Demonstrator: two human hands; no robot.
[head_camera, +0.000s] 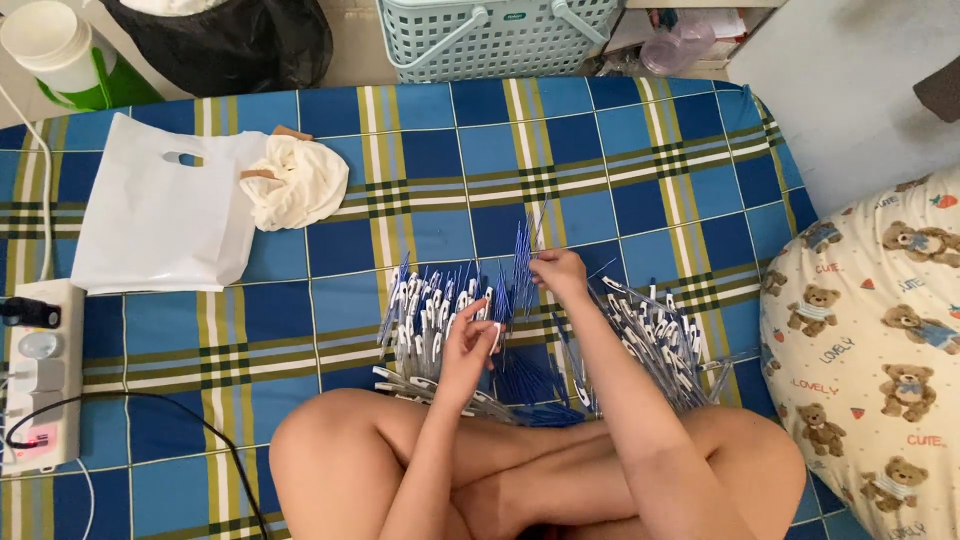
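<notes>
Pen refills (524, 262), a thin blue bunch, stand pinched upright in my right hand (560, 274), fanned for picking. My left hand (470, 345) closes on one pen barrel (493, 312) over the near pen piles (430, 320) on the plaid sheet (640, 150).

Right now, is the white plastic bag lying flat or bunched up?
Flat: the white plastic bag lies spread on the blue plaid sheet, handle cutout visible.

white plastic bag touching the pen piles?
No: the white plastic bag lies flat on the plaid sheet at the far left, with bare sheet between it and the pen piles.
</notes>
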